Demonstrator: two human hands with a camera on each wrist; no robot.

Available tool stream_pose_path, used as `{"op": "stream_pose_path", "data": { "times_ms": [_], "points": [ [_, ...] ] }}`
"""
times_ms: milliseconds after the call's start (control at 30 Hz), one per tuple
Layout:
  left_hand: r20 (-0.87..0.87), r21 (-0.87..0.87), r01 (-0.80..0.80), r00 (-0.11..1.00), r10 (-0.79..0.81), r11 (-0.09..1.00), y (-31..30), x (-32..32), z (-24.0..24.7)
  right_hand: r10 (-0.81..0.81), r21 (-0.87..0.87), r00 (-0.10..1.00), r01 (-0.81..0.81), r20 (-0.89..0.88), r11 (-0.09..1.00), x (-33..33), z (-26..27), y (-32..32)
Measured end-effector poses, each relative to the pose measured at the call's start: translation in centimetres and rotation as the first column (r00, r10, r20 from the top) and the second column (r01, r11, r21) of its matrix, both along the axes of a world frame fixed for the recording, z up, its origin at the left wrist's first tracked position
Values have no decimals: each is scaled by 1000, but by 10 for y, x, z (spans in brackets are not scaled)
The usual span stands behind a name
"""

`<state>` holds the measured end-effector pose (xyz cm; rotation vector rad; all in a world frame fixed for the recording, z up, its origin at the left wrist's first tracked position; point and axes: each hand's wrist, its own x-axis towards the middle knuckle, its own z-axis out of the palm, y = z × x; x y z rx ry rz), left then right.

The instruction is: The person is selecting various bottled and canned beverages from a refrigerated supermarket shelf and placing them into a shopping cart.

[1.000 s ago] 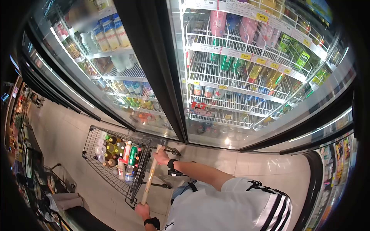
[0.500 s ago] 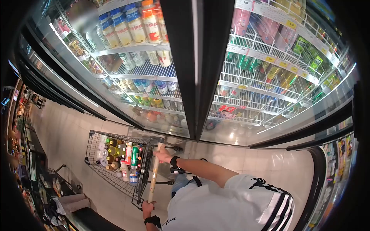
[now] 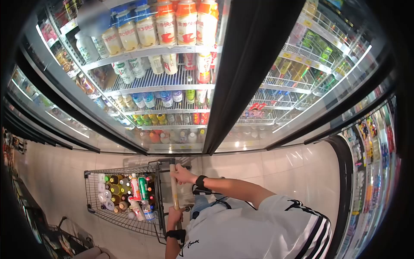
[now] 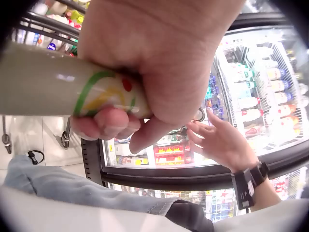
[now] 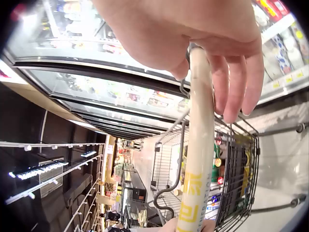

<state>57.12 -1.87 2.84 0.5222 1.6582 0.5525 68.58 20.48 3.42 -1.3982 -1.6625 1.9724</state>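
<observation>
Two hands share the work: nearest the body, the left hand (image 4: 159, 63) is clamped round the near end of the cream plastic handle bar with green and yellow print (image 4: 43, 82), fingers curled under it and thumb closing the ring. The right hand (image 5: 193, 34) lies over the far end with its fingers draped loosely across the bar, not closed round it. That bar belongs to the grey wire shopping cart (image 3: 88, 194), which stands on the pale glossy floor tiles (image 3: 267, 168) with its basket reaching out to the person's left. Packed in the basket are many upright drink bottles with mixed caps and labels (image 3: 125, 192). To my eye the push is best made evenly through both palms, and a firmer wrap of the right fingers would give surer steering, since one loose hand lets the cart yaw. A smooth, level shove should spare the standing bottles from toppling. Beyond the bar's far end rise the glass doors of the lit drinks coolers (image 3: 142, 73) and the broad black door post (image 3: 246, 73) between them; the cart's end sits near their base, so I would hold a line parallel to it and not drift inward
</observation>
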Motion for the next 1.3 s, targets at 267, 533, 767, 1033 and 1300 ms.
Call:
{"op": "stream_pose_path", "data": {
  "times_ms": [267, 533, 767, 1033, 1300],
  "points": [
    [-15, 222, 38, 999, -35, 974, 38, -18, -11, -488, 724, 753, 620, -442, 303, 137, 166, 61],
    [-575, 468, 298, 817, 31, 832, 142, -1, -36, -579, 844, 667, 532, -468, -69, 162, 264, 103],
    [-707, 372, 407, 706, -29, 834, 145, 14, -32, -593, 861, 679, 506, -433, -50, 179, 278, 110],
    [-659, 374, 365, 751, -32, 852, 151, 21, -27, -636, 747, 583, 665, -506, 15, 187, 259, 55],
    [-744, 533, 438, 649, 155, 724, 170, 21, 27, -689, 171, 232, 973, -687, 156, 234, 270, -121]
  ]
}}
